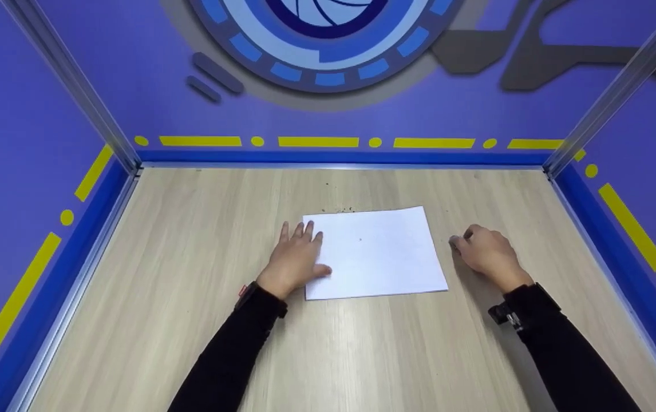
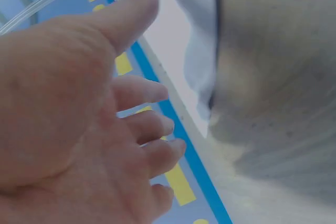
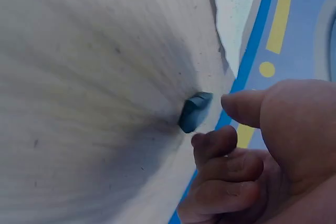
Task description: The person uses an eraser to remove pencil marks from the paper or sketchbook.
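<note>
A white sheet of paper (image 1: 379, 254) lies on the wooden table, its edge slightly lifted in the left wrist view. My left hand (image 1: 293, 257) is spread at the paper's left side, thumb over the sheet and fingers extended at its upper left corner. Its palm and separated fingers (image 2: 149, 127) show up close. Right of the paper, my right hand (image 1: 488, 254) is beside a small dark teal block (image 3: 195, 113) that looks like an eraser. In the right wrist view, a gap shows between thumb and block, and the other fingers are loosely bent.
Several dark crumbs (image 1: 346, 210) lie just beyond the paper's far edge, and a speck (image 1: 360, 240) is on the sheet. The wooden table (image 1: 190, 240) is bounded by purple-blue panels (image 1: 150, 86) at the back and both sides, with metal rails along the edges.
</note>
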`<state>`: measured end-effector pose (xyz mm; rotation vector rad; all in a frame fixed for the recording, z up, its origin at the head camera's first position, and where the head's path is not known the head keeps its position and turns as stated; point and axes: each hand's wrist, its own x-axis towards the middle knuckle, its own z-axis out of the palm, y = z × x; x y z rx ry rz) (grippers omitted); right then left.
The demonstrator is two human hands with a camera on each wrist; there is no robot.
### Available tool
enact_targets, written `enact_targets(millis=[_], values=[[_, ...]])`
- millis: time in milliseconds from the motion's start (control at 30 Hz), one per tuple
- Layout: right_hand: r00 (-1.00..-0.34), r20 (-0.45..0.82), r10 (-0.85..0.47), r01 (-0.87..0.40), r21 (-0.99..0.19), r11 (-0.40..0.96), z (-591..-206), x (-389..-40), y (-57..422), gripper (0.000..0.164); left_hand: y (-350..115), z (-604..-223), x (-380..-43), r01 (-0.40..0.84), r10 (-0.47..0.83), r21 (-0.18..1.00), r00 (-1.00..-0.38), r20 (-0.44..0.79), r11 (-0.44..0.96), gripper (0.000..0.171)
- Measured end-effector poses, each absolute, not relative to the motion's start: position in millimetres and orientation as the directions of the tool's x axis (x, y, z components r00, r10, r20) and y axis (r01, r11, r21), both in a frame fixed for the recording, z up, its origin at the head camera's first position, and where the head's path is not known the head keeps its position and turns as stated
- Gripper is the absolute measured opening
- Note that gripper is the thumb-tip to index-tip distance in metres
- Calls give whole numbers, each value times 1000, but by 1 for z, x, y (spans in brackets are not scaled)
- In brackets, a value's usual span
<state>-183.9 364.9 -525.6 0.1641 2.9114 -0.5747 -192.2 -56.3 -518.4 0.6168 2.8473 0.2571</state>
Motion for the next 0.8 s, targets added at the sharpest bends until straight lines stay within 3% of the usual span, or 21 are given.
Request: enact_targets(millis=[233, 367, 500, 633, 700, 800], values=[[-995, -97, 13, 58, -474, 879, -510, -167, 345, 41, -64, -505, -187, 430, 409, 322, -903, 133, 843, 44], [-991, -70, -118, -52, -604, 795, -499, -166, 319, 31, -63, -496, -184, 441, 348, 399, -893, 287, 804, 30], [-976, 10, -218, -171, -655, 736, -491, -167, 292, 23, -57, -489, -179, 459, 289, 391, -860, 420, 798, 28], [-957, 213, -195, -282, -545, 790, -491, -164, 265, 17, -50, -489, -174, 459, 264, 304, -818, 510, 835, 29], [-953, 255, -166, -275, -487, 829, -492, -161, 255, 23, -46, -491, -172, 453, 271, 270, -815, 513, 849, 35], [-954, 254, -161, -255, -402, 880, -498, -158, 244, 45, -39, -493, -168, 425, 295, 236, -849, 438, 874, 56]])
